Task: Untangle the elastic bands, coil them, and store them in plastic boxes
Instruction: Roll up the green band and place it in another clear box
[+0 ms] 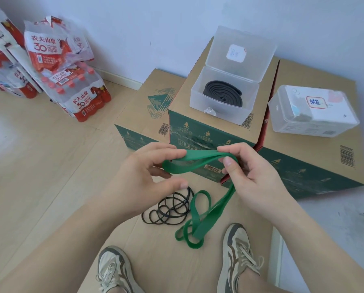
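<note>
Two hands, centre frame, share one green band (198, 161). The left hand (147, 172) holds the loop's left end among curled fingers, thumb free below. The right hand (250, 172) pinches the right end between thumb and forefinger. The band's remainder hangs to lower centre and lies in loose loops on a cardboard sheet (155, 261), between two sneakers (238, 250).

One tangle of thin black bands (170, 208) lies just left of the green loops on the same sheet, its upper edge hidden by the left thumb.

Three cardboard cartons (316, 172), green-printed with barcodes, span middle and right; the hands cover part of the centre carton's front.

Containers:
- One clear plastic box (219, 112), upper centre on the middle carton, lid (259, 60) raised, holds a coiled black band (222, 93).
- One shut plastic box (286, 117), right, sits on the neighbouring carton; its contents blur through the wall.

Writing:
- White sticker on the raised lid: print too small to read.
- Label on the shut box: one blue handwritten character, not surely legible.
- Several shrink-wrapped water packs (81, 98), upper left by the wall, have red-and-white wrap reading "农夫山泉" and "30周年".
</note>
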A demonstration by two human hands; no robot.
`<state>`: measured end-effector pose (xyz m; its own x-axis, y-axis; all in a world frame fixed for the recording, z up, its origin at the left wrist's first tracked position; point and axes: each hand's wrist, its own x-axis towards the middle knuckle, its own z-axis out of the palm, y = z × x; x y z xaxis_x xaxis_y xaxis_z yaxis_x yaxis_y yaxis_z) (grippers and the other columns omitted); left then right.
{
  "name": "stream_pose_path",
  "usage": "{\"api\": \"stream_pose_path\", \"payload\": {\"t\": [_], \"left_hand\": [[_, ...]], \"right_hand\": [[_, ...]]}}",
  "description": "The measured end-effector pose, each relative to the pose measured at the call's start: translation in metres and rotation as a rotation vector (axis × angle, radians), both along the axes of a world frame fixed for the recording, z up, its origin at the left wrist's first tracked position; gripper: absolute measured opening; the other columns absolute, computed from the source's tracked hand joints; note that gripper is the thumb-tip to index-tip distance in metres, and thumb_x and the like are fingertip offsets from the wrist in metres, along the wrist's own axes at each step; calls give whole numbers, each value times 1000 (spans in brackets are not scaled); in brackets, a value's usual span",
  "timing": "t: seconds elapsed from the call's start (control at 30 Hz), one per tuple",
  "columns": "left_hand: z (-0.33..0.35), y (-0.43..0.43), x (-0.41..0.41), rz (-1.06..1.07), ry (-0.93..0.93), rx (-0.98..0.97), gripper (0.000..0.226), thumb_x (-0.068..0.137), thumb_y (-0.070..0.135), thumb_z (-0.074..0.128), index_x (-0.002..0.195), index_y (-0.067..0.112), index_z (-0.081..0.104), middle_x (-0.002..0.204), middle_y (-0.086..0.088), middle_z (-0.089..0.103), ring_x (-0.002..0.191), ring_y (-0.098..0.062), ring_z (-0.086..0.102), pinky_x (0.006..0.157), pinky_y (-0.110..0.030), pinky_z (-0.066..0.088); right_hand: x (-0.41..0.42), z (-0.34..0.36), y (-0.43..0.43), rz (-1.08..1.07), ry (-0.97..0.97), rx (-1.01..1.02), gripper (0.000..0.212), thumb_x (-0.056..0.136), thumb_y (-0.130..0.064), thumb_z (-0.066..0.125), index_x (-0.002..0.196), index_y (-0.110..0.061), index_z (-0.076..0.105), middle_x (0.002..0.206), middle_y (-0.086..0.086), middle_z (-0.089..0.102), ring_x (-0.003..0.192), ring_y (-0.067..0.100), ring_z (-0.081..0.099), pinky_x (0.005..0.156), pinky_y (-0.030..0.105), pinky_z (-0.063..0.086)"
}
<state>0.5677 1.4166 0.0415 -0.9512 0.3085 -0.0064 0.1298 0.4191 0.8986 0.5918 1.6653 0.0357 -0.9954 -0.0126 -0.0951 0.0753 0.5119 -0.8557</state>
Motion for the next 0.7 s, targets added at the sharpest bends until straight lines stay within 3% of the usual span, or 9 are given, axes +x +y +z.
{"api": "stream_pose_path", "payload": {"t": [0.1, 0.23, 0.3, 0.33, 0.4, 0.47, 0.57, 0.7], "left_hand": [[-2, 0, -1, 32, 196, -134, 50, 77, 3, 87, 120, 26, 74, 118, 8, 68, 94, -11, 65, 76, -19, 57], [-4, -4, -5, 86, 388, -231, 26, 87, 10, 79, 111, 22, 77, 123, 1, 59, 85, -9, 61, 73, -19, 50], [-3, -4, -4, 71, 447, -234, 25, 90, 7, 76, 113, 17, 77, 112, 2, 60, 86, -1, 58, 74, -11, 43], [-2, -4, -3, 74, 466, -232, 26, 91, 6, 75, 115, 14, 76, 107, 5, 62, 87, 2, 56, 75, -9, 41], [2, -2, 0, 113, 471, -207, 26, 91, 8, 76, 116, 12, 73, 101, 9, 65, 84, 2, 57, 73, -14, 45], [5, 0, 4, 110, 455, -190, 20, 89, 11, 79, 107, 15, 72, 93, 13, 65, 77, 3, 56, 70, -14, 45], [5, 8, 12, 12, 424, -214, 16, 86, 8, 82, 98, 15, 73, 86, 13, 66, 75, 10, 53, 70, -5, 39], [3, 12, 15, -27, 418, -175, 17, 85, 5, 82, 98, 13, 75, 88, 9, 69, 77, 6, 56, 70, -8, 41]], "right_hand": [[1, 1, -2, 40, -43, -10, 25, 106, -32, 51, 113, -54, 60, 101, -2, 74, 93, 24, 70, 91, 54, 57], [2, 0, -2, 153, -137, 40, 27, 108, -33, 47, 113, -58, 55, 100, 19, 71, 91, 40, 66, 86, 56, 58], [2, 0, -3, 210, -182, 83, 26, 110, -31, 46, 113, -56, 53, 91, 17, 65, 79, 31, 59, 75, 47, 53], [3, 0, -4, 234, -198, 89, 25, 110, -30, 47, 113, -54, 53, 94, 11, 66, 79, 23, 59, 77, 46, 52], [5, 1, -10, 245, -186, 68, 22, 106, -27, 56, 114, -48, 56, 120, -15, 66, 106, -5, 61, 97, 35, 53], [8, 2, -18, 212, -125, 2, 25, 98, -27, 70, 114, -44, 60, 140, -28, 56, 132, -10, 50, 112, 33, 46], [9, 8, -28, 162, -68, -168, 42, 86, -24, 85, 115, -45, 63, 132, -25, 65, 131, 0, 59, 112, 35, 47], [7, 11, -32, 200, -89, -261, 29, 88, -12, 82, 103, -35, 72, 107, -7, 79, 106, 14, 74, 100, 43, 58]]}}
